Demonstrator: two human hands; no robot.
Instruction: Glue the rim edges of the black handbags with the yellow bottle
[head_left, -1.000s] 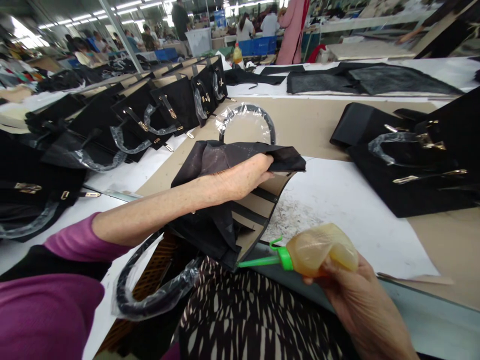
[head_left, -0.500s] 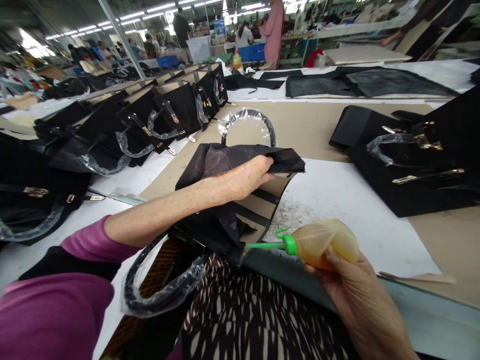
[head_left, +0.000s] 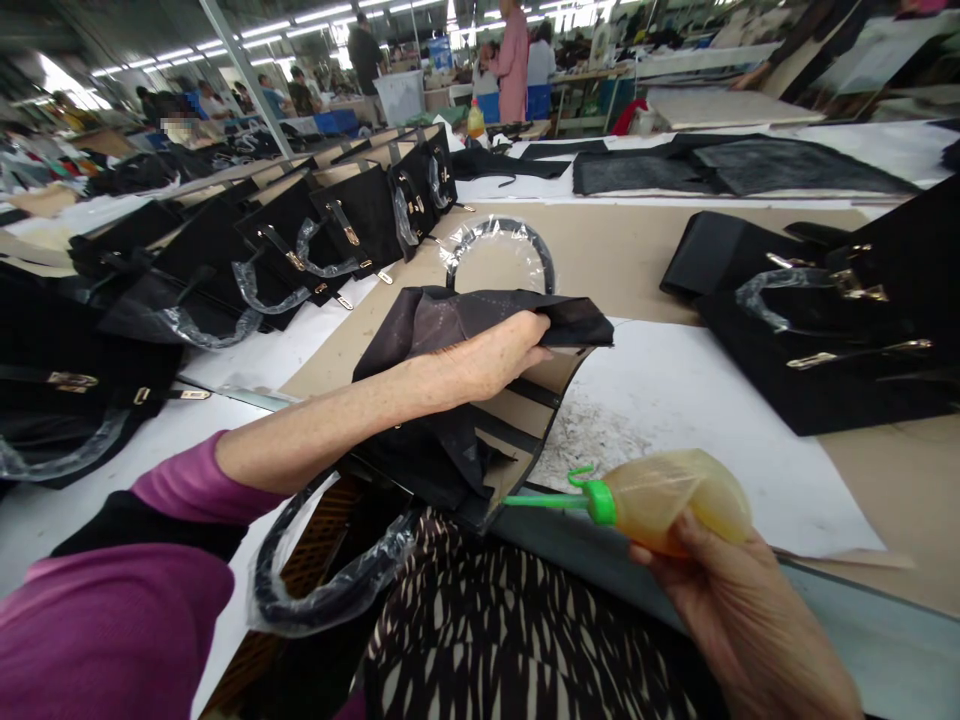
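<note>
My left hand [head_left: 510,355] is closed on the dark lining cloth of a black handbag [head_left: 442,465], folding it back so that beige inner panels with dark strips show. The bag lies at the table's front edge against my patterned clothing. One plastic-wrapped handle [head_left: 499,235] stands up behind it, another [head_left: 330,590] hangs in front. My right hand [head_left: 720,590] squeezes a soft glue bottle [head_left: 667,495] with amber liquid and a green nozzle, held almost level. Its nozzle tip points left, close to the bag's lower right edge; whether it touches cannot be made out.
Several black handbags [head_left: 352,210] with wrapped handles stand in a row on the left. Another black bag [head_left: 832,320] lies at the right. White paper [head_left: 720,420] with dark smudges covers the table beside my bag. Dark fabric pieces [head_left: 735,165] lie farther back. Other people work behind.
My right hand has drawn the glue bottle slightly right and down, its nozzle tip moving off the lining towards the bag's edge. My left hand keeps its hold nearly unchanged.
</note>
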